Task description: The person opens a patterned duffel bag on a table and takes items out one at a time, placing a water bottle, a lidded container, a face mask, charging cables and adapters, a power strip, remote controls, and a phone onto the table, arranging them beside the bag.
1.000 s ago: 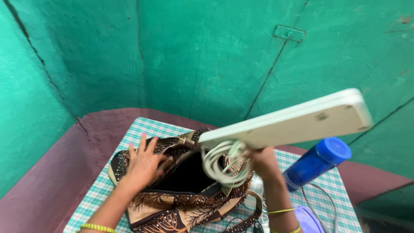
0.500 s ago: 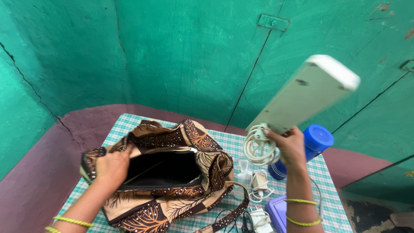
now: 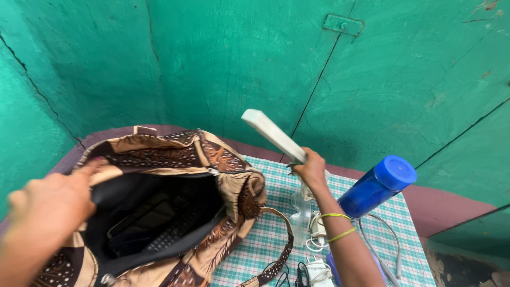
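Two bare hands work over a checked tablecloth (image 3: 265,234). Right hand (image 3: 311,169), arm stretched forward, is closed around the lower end of a white power strip (image 3: 273,135), which angles up and left from the fist. Left hand (image 3: 50,204) grips the rim of an open patterned bag (image 3: 212,159), holding it open.

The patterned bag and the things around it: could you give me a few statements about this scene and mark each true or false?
1. The left hand holds the brown patterned bag open by its rim. True.
2. The right hand grips a white power strip raised above the table. True.
3. The blue bottle lies inside the bag. False: it stands on the checked tablecloth, to the right of the bag.
4. The bag is empty. False: dark items lie inside it, one of which looks like a keyboard.
5. The walls are painted red. False: they are green.
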